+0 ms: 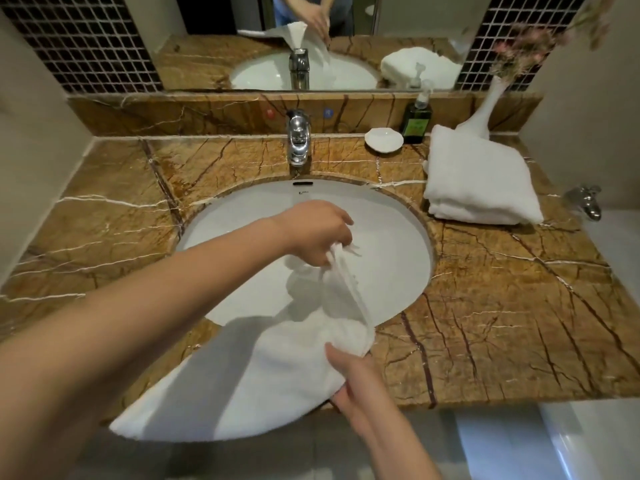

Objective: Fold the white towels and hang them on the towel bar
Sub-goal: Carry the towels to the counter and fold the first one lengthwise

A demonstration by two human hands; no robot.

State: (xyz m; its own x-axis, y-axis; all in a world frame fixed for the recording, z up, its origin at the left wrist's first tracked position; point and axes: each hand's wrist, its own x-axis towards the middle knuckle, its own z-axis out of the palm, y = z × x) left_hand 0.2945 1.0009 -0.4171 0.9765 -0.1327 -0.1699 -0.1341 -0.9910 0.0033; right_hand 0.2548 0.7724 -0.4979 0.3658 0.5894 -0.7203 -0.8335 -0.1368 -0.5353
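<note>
A white towel (263,379) hangs between my two hands over the front of the sink (398,237) and the counter's front edge. My left hand (317,233) is over the basin and pinches one corner of it, lifted. My right hand (356,379) grips the towel's edge at the near rim of the basin. A second white towel (481,178), folded thick, lies on the brown marble counter (502,306) to the right of the sink. No towel bar is in view.
A chrome tap (298,140) stands behind the basin. A white soap dish (383,140), a green soap bottle (417,121) and a white vase with flowers (485,109) line the back right. A mirror (311,39) faces me. A chrome wall fitting (588,200) sticks out at right.
</note>
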